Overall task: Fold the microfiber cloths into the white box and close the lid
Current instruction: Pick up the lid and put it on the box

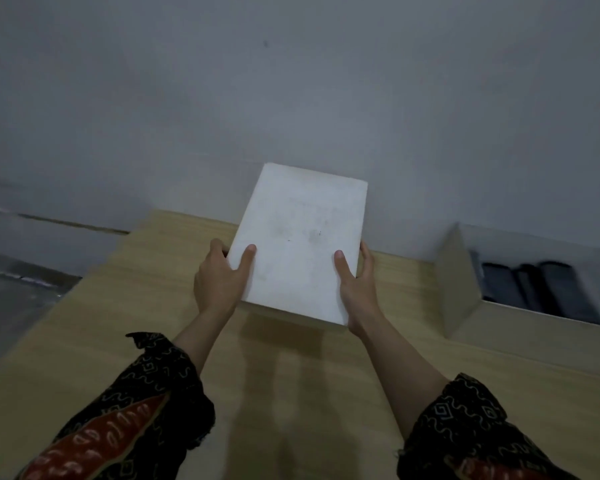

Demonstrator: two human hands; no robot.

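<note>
Both hands hold a flat white slab, prob the lid of the white box, lifted above the wooden tabletop w/ its shadow falling on the wood underneath, so it's in the air, not resting. Left hand grips the lid's left edge, thumb laid flat on the top face & the other fingers curled round the side; right hand mirrors it on the right edge, thumb on top, fingers wrapped underneath mostly out of sight. So both sets of fingers are clamped on the lid, not spread, not empty. The lid tilts up toward the wall at its far end, near edge lower & closer to the person. Off to the right, at the frame edge, sits the open white box on the tabletop, well apart from the lid, w/ dark folded microfiber cloths lying in it side by side; that area is blurred so can't count them or tell if it's full. Patterned dark sleeves are pushed up on both forearms. Judging by this, folding looks done or nearly, & the step in hand is the closing one: lid picked up, not yet on the box. Next move needs the lid swung right over the box, levelled out, its edges lined up w/ the box walls, then lowered & pressed down evenly; cloths poking above the rim could stop it seating
</note>
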